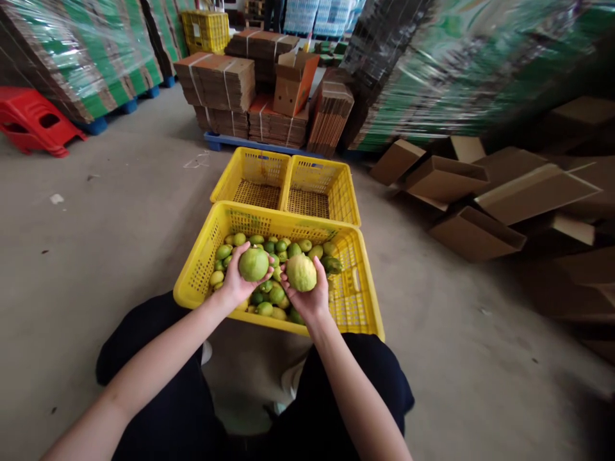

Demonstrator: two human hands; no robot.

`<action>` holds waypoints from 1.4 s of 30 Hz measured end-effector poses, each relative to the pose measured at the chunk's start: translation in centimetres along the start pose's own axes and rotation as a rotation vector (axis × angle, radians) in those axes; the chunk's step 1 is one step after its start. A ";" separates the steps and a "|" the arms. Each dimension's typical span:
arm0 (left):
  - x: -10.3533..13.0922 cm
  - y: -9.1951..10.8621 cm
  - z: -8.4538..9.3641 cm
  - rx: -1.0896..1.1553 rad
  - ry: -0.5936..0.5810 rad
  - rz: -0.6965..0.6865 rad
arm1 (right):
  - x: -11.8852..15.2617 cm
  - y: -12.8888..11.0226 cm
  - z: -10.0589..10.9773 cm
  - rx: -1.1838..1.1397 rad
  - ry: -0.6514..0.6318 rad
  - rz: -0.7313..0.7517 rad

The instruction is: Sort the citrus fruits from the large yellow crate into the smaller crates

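Bare forearms (353, 390) are spanning dark-trousered legs (177, 413), nearest the lens. Left hand (235, 280) is cupping a green fruit (254, 264), fingers curling round its far side; right hand (316, 299) is cradling a yellow-green fruit (302, 273), thumb and fingers bracketing it. Both fruits are sitting above the near yellow crate (346, 246), where smaller loose fruit (277, 294) is lying heaped, mostly toward the left and middle. Two more yellow crates (321, 192) are standing just beyond.

Handling estimate: each held fruit is probably feeling firm and modestly heavy — rind likely resisting light pressure but bruising under a hard squeeze. The yellow-green one is showing an uneven surface, perhaps giving better friction. Best hold: palm supporting from below, fingers wrapping the widest part — no pinching near the ends.
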State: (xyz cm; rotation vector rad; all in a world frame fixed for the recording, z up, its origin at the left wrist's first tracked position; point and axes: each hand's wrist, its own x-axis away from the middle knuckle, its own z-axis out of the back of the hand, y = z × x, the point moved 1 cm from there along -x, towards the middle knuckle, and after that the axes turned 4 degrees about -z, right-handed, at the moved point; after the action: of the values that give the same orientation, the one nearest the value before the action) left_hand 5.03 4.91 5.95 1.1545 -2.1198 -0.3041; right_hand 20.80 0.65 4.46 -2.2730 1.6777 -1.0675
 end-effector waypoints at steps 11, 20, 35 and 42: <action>0.3 -0.4 0.2 -0.252 -0.204 -0.185 | 0.1 0.1 -0.3 0.061 -0.014 0.039; 0.9 0.7 1.5 -1.102 -0.218 -0.912 | 0.3 0.4 0.8 0.724 0.196 0.762; 2.1 1.2 0.7 -1.054 -0.235 -0.962 | 1.4 0.3 -0.1 0.658 0.113 0.816; 0.9 0.8 0.5 -0.416 -0.036 -0.079 | 0.4 -0.3 -0.2 0.178 0.079 0.048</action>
State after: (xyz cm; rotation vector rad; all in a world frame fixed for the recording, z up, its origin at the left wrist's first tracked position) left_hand 3.86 4.56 6.46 0.9896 -1.9201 -0.7670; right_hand 20.95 0.47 4.96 -2.0966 1.5862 -1.2569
